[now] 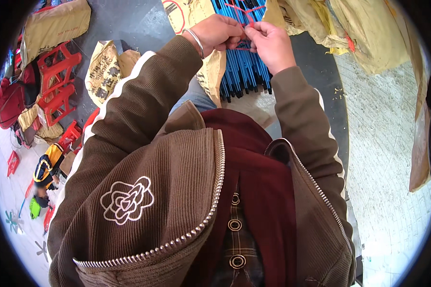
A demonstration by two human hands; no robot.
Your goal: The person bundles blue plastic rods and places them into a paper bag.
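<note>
At the top middle, a thick bundle of thin blue rods with black ends (246,71) lies between brown paper flaps (209,72). Red string (242,8) crosses over the rods. My left hand (214,34), a silver bangle on its wrist, is closed in a pinch above the bundle. Facing it, my right hand (274,47) pinches thumb against finger, and their fingertips almost meet at the string. Both hands grip the red string; its exact run between the fingers is partly hidden.
Printed brown paper sacks (103,71) lie on the dark floor to the left, near red plastic stools (57,67). More crumpled paper sacks (378,40) hang at the upper right. Another person (48,165) in yellow and navy is at the far left.
</note>
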